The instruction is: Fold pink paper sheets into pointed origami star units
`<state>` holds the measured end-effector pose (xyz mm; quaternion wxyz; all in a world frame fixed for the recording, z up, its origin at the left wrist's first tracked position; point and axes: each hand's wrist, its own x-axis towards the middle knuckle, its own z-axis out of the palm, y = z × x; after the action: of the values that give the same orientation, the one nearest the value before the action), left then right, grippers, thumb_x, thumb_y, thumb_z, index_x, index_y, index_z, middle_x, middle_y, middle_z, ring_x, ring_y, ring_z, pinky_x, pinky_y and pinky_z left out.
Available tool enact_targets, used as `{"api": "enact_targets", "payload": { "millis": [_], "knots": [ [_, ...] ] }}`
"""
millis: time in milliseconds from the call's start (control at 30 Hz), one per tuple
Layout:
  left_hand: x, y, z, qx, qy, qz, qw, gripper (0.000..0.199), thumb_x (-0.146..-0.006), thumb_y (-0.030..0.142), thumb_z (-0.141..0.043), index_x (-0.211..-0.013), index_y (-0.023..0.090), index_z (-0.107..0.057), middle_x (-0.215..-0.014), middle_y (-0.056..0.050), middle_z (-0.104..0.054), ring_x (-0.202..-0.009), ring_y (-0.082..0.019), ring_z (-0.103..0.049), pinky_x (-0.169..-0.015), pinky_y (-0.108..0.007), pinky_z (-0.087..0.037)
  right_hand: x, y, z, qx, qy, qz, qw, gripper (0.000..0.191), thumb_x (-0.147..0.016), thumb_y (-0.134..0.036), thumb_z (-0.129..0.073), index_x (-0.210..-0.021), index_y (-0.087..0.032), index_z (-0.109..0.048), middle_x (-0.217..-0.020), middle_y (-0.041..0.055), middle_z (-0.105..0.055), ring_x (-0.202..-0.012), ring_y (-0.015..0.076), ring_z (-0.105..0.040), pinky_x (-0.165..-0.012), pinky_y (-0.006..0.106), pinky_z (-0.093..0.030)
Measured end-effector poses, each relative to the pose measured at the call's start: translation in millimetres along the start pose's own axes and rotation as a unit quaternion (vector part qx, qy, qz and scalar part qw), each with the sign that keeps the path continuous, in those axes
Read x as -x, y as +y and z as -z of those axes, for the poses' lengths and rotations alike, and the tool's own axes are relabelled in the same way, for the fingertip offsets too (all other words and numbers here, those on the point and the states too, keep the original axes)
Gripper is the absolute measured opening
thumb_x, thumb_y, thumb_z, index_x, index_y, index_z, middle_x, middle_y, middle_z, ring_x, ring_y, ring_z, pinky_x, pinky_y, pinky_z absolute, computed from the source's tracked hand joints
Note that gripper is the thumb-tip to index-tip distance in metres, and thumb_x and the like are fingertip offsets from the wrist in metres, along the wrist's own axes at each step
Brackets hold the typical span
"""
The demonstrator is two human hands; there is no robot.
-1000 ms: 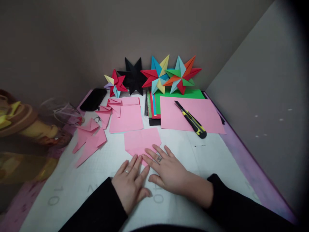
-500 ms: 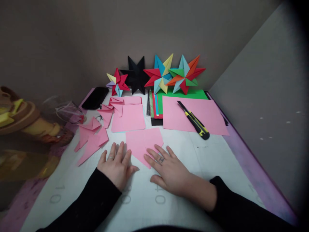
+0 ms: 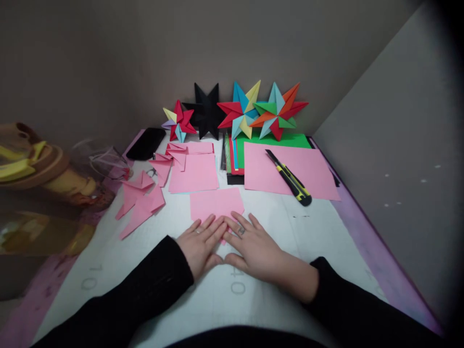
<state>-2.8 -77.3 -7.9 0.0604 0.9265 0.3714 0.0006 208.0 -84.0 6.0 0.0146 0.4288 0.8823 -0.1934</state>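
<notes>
A pink sheet of paper (image 3: 216,202) lies on the white-covered table, its near corners folded in toward a point. My left hand (image 3: 205,241) rests flat on the paper's near left part, fingers extended. Opposite it, my right hand (image 3: 250,244) lies flat over the near right edge with its fingers spread. The fingertips of both hands meet around the middle, and most of the paper's near point is hidden under them. Left of the hands are folded pink paper pieces (image 3: 147,208). Behind the sheet is a stack of pink paper squares (image 3: 193,173).
A yellow-black box cutter (image 3: 290,179) lies on a larger pink sheet (image 3: 255,166) at right. Coloured paper (image 3: 290,140) is stacked behind. Folded paper stars, including a black star (image 3: 207,111), lean on the wall. A phone (image 3: 147,143) lies at back left.
My left hand has moved right, from beside the pink sheet onto its near left part, and now meets my right hand. The right hand stays almost in place. The view has shifted slightly.
</notes>
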Motion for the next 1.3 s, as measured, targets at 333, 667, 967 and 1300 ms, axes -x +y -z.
{"api": "enact_targets", "payload": {
  "millis": [333,667,967,1300],
  "knots": [
    [-1.3,-1.2,-3.1,0.020,-0.009,-0.004,1.000,0.076,-0.084,0.055,-0.048,-0.146,0.017,-0.022,-0.152,-0.010,-0.026,-0.140,-0.028,-0.021,-0.109,-0.046,-0.025,8.6,7.8,7.5,-0.054,-0.036,0.033,0.997,0.055,-0.084,-0.051,-0.059,-0.135,-0.042,-0.041,-0.156,0.0062,-0.009,-0.141,0.0359,-0.002,-0.107,0.063,-0.010],
    [1.7,-5.7,-7.7,0.028,0.015,-0.033,0.999,0.076,-0.078,0.059,-0.058,-0.143,0.038,-0.025,-0.155,-0.013,-0.013,-0.139,-0.035,-0.022,-0.104,-0.051,-0.030,21.2,23.0,4.2,-0.132,0.078,0.124,0.980,0.032,-0.089,-0.032,-0.054,-0.120,-0.027,-0.061,-0.145,0.0092,-0.041,-0.139,0.0264,-0.024,-0.110,0.050,-0.024],
    [2.5,-5.2,-9.8,0.050,0.059,-0.049,0.996,0.077,-0.075,0.065,-0.057,-0.142,0.045,-0.025,-0.156,-0.010,0.009,-0.137,-0.039,-0.022,-0.103,-0.054,-0.028,9.9,24.7,1.0,-0.093,0.140,0.070,0.983,0.044,-0.089,-0.035,-0.052,-0.129,-0.016,-0.051,-0.124,0.0122,-0.062,-0.126,0.0245,-0.048,-0.107,0.050,-0.033],
    [10.2,-5.0,-10.4,-0.020,0.056,-0.016,0.998,0.087,-0.078,0.072,-0.042,-0.147,0.023,-0.021,-0.153,-0.016,-0.022,-0.139,-0.032,-0.021,-0.108,-0.046,-0.022,2.4,33.6,5.3,-0.022,0.164,-0.031,0.986,0.041,-0.087,-0.024,-0.053,-0.128,-0.017,-0.053,-0.124,0.0119,-0.061,-0.124,0.0275,-0.050,-0.100,0.051,-0.043]
  ]
}}
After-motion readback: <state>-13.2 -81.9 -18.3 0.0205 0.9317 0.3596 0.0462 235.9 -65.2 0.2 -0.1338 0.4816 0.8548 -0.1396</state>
